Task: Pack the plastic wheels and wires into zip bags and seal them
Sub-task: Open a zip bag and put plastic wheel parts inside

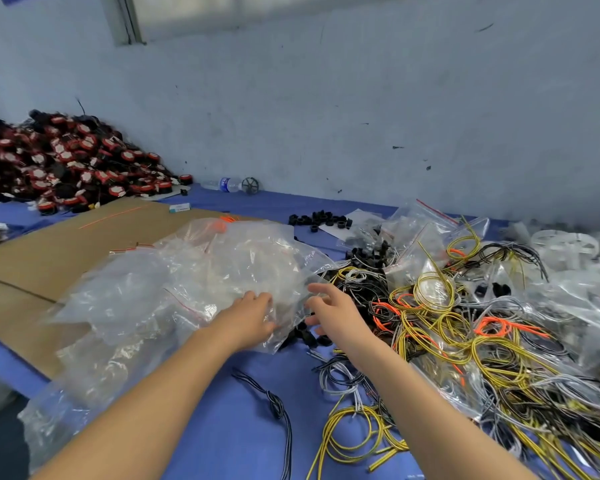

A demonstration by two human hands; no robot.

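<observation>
Blue tablecloth [222, 427] carries tangled wires [465, 348]; left hand [253, 317] fingers loose on zip bags [187, 278], right hand [329, 313] fingers spread wide; scuffed wall [361, 116] behind.

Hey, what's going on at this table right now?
A person is sorting parts at a blue table. Their left hand rests on a heap of clear zip bags. The right hand, fingers spread, hovers beside it above some small black wheels. A big tangle of wires lies to the right. Neither hand holds a wheel or wire yet.
</observation>
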